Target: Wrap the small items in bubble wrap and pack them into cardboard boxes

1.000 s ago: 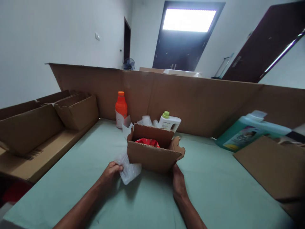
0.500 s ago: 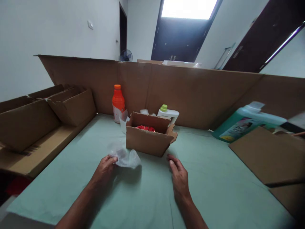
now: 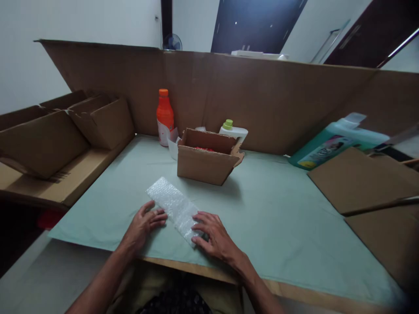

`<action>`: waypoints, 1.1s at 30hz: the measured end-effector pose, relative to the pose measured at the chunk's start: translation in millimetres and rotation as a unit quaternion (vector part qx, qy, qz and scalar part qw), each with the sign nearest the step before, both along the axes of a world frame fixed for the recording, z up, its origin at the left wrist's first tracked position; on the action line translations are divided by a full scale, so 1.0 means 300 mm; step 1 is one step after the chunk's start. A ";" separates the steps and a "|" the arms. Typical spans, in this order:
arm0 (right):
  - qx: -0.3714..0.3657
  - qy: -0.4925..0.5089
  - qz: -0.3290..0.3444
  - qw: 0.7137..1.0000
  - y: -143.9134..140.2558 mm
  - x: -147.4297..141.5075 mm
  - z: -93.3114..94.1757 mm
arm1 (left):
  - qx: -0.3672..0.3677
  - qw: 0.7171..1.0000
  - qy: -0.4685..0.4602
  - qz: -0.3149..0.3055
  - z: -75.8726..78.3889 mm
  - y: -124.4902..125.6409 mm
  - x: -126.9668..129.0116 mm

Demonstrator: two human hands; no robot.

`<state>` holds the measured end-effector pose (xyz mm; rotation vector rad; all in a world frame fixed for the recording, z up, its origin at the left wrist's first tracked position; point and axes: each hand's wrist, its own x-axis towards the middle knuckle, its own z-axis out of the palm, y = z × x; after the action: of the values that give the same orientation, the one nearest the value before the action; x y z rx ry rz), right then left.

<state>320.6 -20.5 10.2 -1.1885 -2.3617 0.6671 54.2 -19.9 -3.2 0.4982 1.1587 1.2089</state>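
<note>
A strip of clear bubble wrap (image 3: 173,203) lies slantwise on the green cloth, near the table's front edge. My left hand (image 3: 145,224) rests at its left side, fingers apart, the fingertips at the strip's edge. Over the strip's lower right end my right hand (image 3: 211,233) is spread, its fingertips touching the wrap. Beyond both hands stands a small open cardboard box (image 3: 206,163), with something red (image 3: 204,149) showing inside; most of that red thing is hidden by the box's front wall.
Behind the box are an orange bottle (image 3: 164,114) and a white bottle with a green cap (image 3: 234,130). Cardboard boxes (image 3: 108,124) stand at left. A teal jug (image 3: 327,144) leans at right behind cardboard flaps (image 3: 356,179). A tall cardboard panel (image 3: 262,100) closes the back.
The bubble wrap, crumpled in my left hand before, now lies flat on the cloth. My left hand has let go, and my right hand has moved left onto the wrap. The view has tilted down.
</note>
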 end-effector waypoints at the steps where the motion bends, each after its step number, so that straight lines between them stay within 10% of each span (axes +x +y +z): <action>1: 0.012 0.001 -0.007 1.000 -0.005 0.005 -0.002 | 0.001 1.000 0.010 0.013 0.005 0.012 -0.008; 12: 0.077 -0.143 0.009 0.987 0.130 -0.103 0.013 | 0.019 0.983 0.182 -0.030 0.050 0.208 0.000; 19: 0.220 -0.071 -0.122 0.965 0.044 0.194 0.086 | 0.064 0.971 0.229 0.013 0.045 0.071 0.035; 28: 0.202 -0.160 -0.324 0.910 -0.078 0.503 -0.085 | 0.041 0.923 0.313 -0.220 0.038 -0.039 -0.089; 33: 0.217 -0.085 -0.286 0.929 -0.026 0.250 -0.042 | 0.232 0.826 0.492 -0.148 0.051 0.045 0.009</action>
<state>395.7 -28.3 -2.5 -1.6474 -1.9715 -0.1520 57.0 -6.4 12.0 1.7599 1.5356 0.9353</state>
